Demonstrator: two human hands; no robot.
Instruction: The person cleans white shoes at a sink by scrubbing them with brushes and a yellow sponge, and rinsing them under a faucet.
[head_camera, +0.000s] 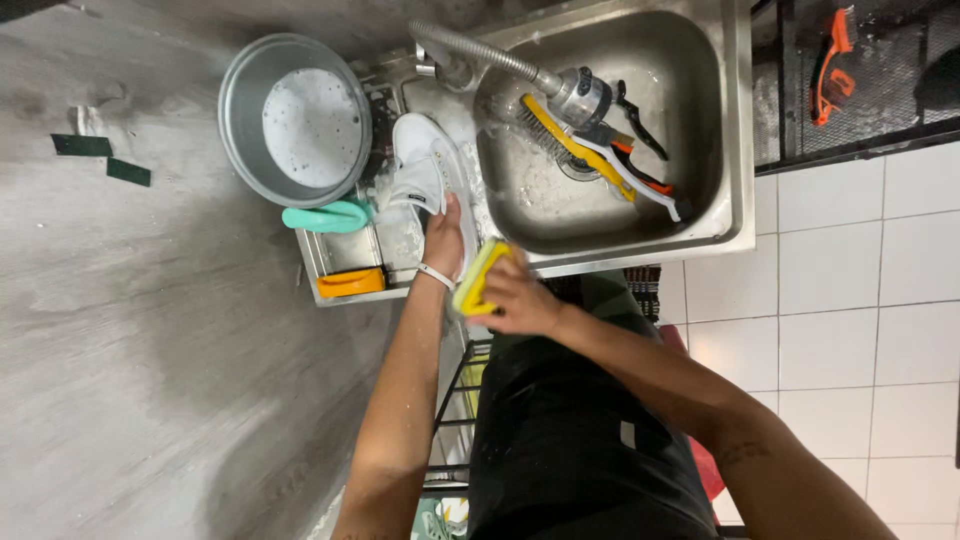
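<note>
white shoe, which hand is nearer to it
Left. The left hand grips the white shoe at its near end on the drainboard. The right hand holds a yellow brush just beside the shoe's near end, at the sink edge.

This looks like a home wash area or utility corner. A stainless steel sink with a flexible faucet stands between a rough grey cement floor and white floor tiles, with scrubbing brushes in the basin and a soapy metal bowl on the drainboard.

grey concrete floor, white tiled wall
</note>
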